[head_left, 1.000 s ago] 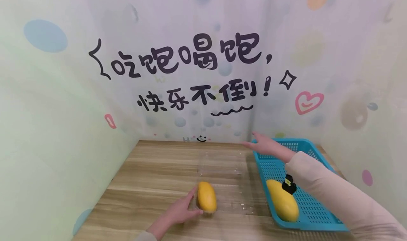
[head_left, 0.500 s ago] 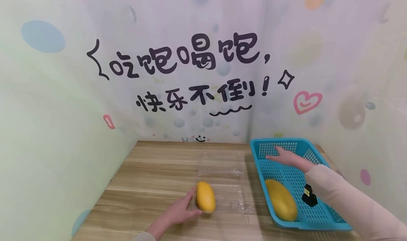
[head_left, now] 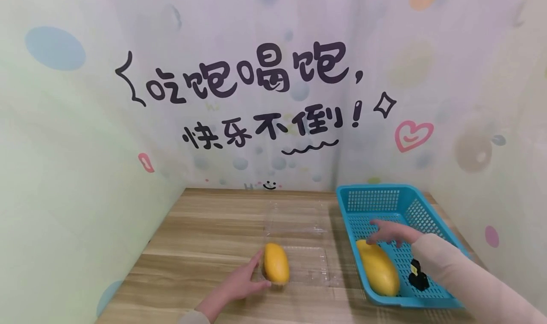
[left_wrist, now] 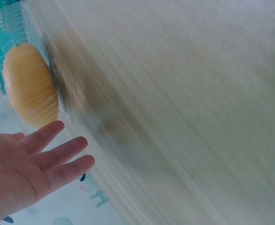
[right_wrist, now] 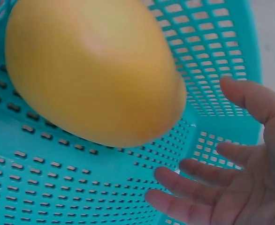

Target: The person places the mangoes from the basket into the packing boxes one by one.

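Observation:
A yellow mango lies in the left part of a clear plastic clamshell box, whose lid is folded back flat. My left hand is at the box's left side with its fingers spread; whether it touches the plastic I cannot tell. In the left wrist view those fingers are straight and hold nothing. A larger yellow mango lies in a blue plastic basket. My right hand hovers inside the basket near that mango's far end, fingers extended and apart from it in the right wrist view.
The basket stands on the right of the wooden table. Its raised walls surround the right hand on its sides. A printed curtain closes off the back, with further curtain at both sides. A black wrist device shows below the right sleeve.
My right hand has come from above the basket's far left corner, moving right, then down and nearer toward the mango inside. The left hand and the boxed mango stay in place.

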